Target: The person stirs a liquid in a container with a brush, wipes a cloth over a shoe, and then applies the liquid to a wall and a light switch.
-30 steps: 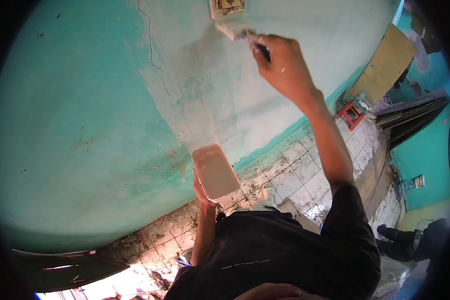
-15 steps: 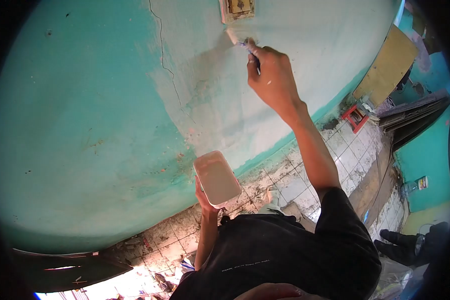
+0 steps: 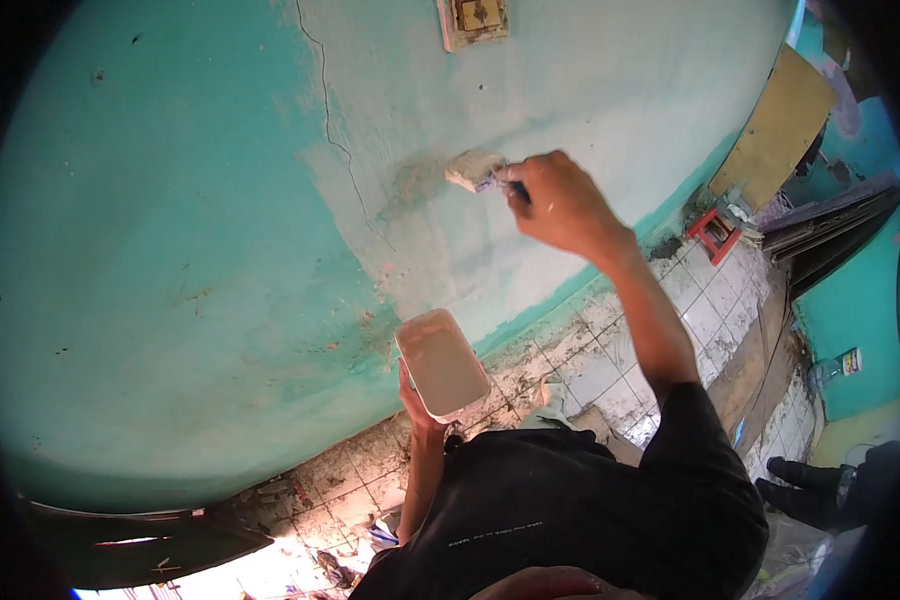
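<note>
My right hand [image 3: 567,203] grips the handle of a paintbrush [image 3: 477,171], whose paint-covered bristles are at the turquoise wall [image 3: 190,200]. Whitish paint coats the wall around the brush and to its right, with turquoise showing on the left. Lower down, my left hand [image 3: 417,402] supports a rectangular tub of pale paint [image 3: 448,368] from its side and underneath. Part of that hand is hidden behind the tub. A thin crack [image 3: 327,110] runs down the wall left of the brush.
A switch plate [image 3: 478,20] is fixed to the wall above. Dirty white floor tiles [image 3: 590,365] run along the wall's foot. Off to the right are a small red stool [image 3: 715,235], a leaning yellowish board [image 3: 775,125], stacked dark panels [image 3: 835,235] and a clear plastic bottle [image 3: 827,372].
My right hand has brought the brush down the wall, away from the switch plate. The tub in my left hand has shifted slightly right and down in view.
</note>
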Available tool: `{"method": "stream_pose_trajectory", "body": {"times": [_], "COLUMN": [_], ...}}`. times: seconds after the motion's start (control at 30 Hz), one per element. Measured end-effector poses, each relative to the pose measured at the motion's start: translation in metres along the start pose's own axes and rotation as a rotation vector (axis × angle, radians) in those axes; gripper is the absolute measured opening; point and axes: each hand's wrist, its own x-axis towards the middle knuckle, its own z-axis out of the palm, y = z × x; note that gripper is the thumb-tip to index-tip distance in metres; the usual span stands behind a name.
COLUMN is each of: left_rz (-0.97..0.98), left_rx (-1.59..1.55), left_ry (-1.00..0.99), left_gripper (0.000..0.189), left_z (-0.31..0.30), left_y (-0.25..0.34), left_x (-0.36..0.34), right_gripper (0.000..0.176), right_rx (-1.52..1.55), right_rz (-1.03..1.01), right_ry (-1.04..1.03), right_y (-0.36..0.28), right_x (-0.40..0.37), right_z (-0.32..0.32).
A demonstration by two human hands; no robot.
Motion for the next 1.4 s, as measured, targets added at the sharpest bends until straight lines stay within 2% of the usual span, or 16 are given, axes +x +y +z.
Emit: {"method": "stream_pose_trajectory", "body": {"times": [0.03,0.13,0.27,0.37,0.47,0.67,0.7,0.73,0.8,0.87,0.93,1.07,1.13,1.23,1.33,1.4], "left_rz": [0.009,0.006,0.013,0.050,0.047,0.013,0.008,0.023,0.035,0.079,0.040,0.014,0.017,0.029,0.064,0.101], "left_rx": [0.013,0.020,-0.002,0.001,0.019,-0.055,-0.051,-0.028,-0.002,0.104,0.083,0.024,0.041,0.059,0.088,0.107], "left_ry": [-0.011,-0.001,-0.004,0.000,0.008,0.055,0.055,0.045,0.030,-0.087,-0.107,-0.206,-0.130,-0.080,-0.062,-0.018], "left_gripper": [0.065,0.064,0.064,0.064,0.064,0.064,0.064,0.065,0.066,0.067,0.067,0.068,0.068,0.069,0.069,0.069], "left_z": [-0.007,-0.011,-0.013,-0.010,-0.021,-0.033,-0.032,-0.029,-0.020,-0.008,-0.011,-0.014,-0.012,-0.014,-0.017,-0.026], "left_y": [0.000,0.000,0.000,0.001,0.000,-0.003,-0.003,-0.004,0.001,0.002,0.002,0.003,0.004,0.002,0.007,0.005], "left_x": [-0.001,0.000,-0.001,-0.003,-0.001,0.004,0.004,0.004,0.005,0.000,-0.003,-0.001,-0.003,-0.008,-0.012,-0.021], "right_gripper": [0.020,0.017,0.017,0.016,0.018,0.009,0.008,0.021,0.019,0.013,0.011,0.010,0.012,0.009,0.024,0.032], "right_rx": [0.051,0.188,0.239,-0.020,0.138,0.235,0.226,0.280,0.281,0.283,0.134,0.243,0.220,0.343,0.290,0.340], "right_rz": [0.089,0.093,0.188,0.075,0.130,0.083,0.107,0.146,0.151,0.300,0.199,0.157,0.042,0.094,0.153,0.159], "right_ry": [-0.098,0.252,0.205,-0.015,-0.009,0.372,0.357,0.329,0.242,-0.146,-0.304,0.013,0.328,0.487,0.523,0.410], "right_y": [0.000,0.005,0.020,0.042,0.046,0.035,0.034,0.033,0.038,0.046,0.069,0.034,0.017,0.014,0.018,0.025], "right_x": [0.011,0.039,0.037,0.014,0.025,0.034,0.018,-0.005,-0.062,-0.108,-0.121,-0.020,0.015,0.034,-0.018,-0.092], "right_z": [-0.015,-0.046,-0.034,-0.018,-0.039,-0.008,0.017,0.048,0.123,0.163,0.171,0.035,-0.012,0.000,0.102,0.187]}}
